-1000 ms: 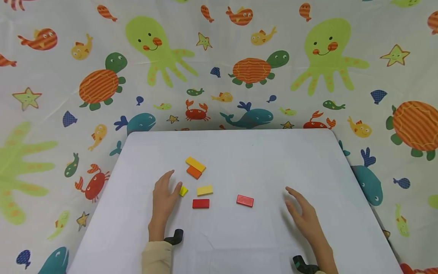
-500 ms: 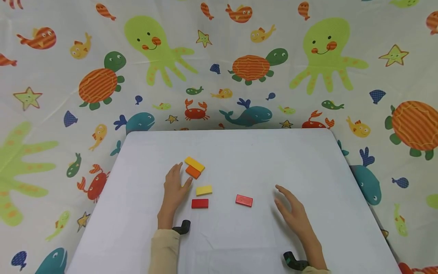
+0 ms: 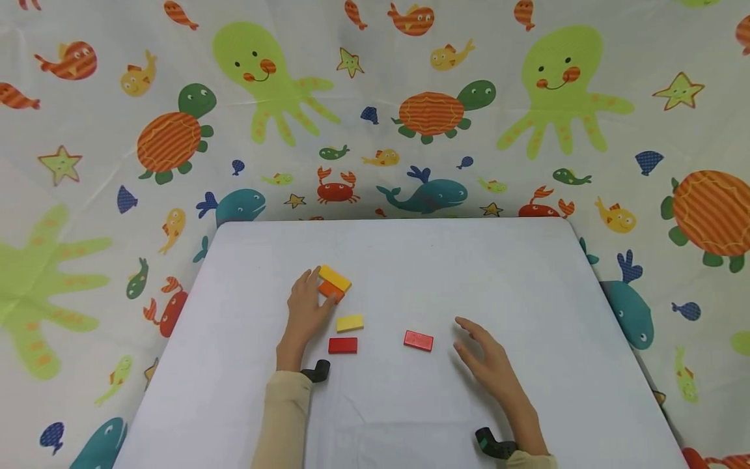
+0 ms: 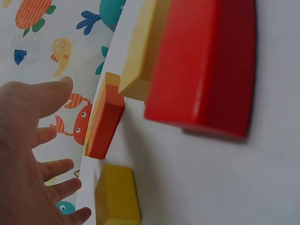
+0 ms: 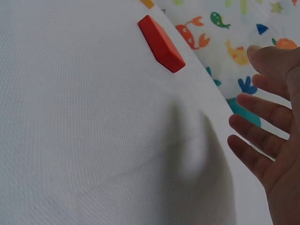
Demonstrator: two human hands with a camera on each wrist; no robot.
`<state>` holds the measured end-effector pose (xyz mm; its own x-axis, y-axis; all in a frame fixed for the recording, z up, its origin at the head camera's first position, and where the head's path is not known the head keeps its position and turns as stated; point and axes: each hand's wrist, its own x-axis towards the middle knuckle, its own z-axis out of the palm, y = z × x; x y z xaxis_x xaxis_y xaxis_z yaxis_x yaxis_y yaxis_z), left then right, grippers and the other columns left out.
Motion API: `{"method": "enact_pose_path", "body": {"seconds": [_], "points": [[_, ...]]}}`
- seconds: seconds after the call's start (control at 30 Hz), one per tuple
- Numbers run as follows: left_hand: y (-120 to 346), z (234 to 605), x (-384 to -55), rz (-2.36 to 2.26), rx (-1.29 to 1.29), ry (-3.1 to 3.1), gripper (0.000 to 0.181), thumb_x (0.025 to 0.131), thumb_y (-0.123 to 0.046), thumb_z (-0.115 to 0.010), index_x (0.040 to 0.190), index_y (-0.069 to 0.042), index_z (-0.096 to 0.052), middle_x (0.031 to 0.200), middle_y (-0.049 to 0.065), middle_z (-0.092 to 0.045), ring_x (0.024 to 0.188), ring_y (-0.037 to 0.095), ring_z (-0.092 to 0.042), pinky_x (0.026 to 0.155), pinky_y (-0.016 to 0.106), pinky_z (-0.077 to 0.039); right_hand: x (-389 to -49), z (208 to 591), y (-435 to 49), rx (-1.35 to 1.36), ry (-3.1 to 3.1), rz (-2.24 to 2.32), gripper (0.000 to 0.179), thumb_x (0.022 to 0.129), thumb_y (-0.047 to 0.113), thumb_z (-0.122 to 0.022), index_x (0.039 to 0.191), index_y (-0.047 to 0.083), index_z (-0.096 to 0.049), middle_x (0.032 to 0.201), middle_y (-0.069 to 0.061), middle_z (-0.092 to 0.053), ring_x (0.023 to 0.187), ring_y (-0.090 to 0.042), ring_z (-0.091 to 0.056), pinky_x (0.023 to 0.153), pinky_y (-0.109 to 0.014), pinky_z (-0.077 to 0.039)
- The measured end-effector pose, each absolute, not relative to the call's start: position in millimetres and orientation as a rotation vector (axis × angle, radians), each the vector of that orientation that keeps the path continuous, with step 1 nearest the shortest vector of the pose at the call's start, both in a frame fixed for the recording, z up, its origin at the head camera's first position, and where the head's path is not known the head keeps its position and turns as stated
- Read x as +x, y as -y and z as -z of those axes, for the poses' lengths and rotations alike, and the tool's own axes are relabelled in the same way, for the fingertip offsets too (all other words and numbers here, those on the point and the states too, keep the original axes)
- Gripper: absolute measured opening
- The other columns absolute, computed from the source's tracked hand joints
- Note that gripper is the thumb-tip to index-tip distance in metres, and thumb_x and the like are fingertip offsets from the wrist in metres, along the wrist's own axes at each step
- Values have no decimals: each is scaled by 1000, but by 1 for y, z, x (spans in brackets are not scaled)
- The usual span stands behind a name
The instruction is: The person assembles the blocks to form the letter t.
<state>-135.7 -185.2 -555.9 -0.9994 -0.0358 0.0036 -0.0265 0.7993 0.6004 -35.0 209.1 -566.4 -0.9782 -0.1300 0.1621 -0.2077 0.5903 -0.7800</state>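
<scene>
My left hand [image 3: 306,307] is over the left part of the table, thumb and fingers spread apart. Its fingertips reach an orange block [image 3: 331,290] and an amber-yellow block [image 3: 336,278] lying side by side, and the thumb overlaps the orange one. A bright yellow block [image 4: 117,194], hidden by this hand in the head view, shows in the left wrist view. Nearer me lie a pale yellow block [image 3: 349,323] and a red block [image 3: 342,346]. My right hand [image 3: 487,365] hovers with relaxed fingers, holding nothing, to the right of another red block [image 3: 418,341].
A white table [image 3: 504,273] carries the blocks, its far edge against a curtain [image 3: 363,39] printed with sea animals. Each wrist wears a black camera mount, such as the right one [image 3: 495,445].
My left hand has moved away from me and to the right, from the bright yellow block to the orange and amber-yellow pair. The right hand has drifted left toward the lone red block.
</scene>
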Motion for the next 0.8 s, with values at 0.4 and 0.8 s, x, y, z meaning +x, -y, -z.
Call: {"method": "enact_pose_path", "body": {"seconds": [0.4,0.8], "points": [[177,560,-147,808,33,3059,79,101,-43,-64,163,-11,-28,167,26,-27,156,45,-22,123,69,-21,-38,572,-193,418,2713,-1348,55,93,14,-79,144,15,-60,143,-4,-66,124,-24,-66,103,-26,-54],[170,561,-155,674,53,3086,73,102,-44,-62,160,-8,-37,163,25,-33,150,47,-32,121,70,-24,-46,586,-181,639,2600,-1290,52,86,5,-82,135,6,-66,130,-8,-71,115,-24,-66,103,-9,-44]]}}
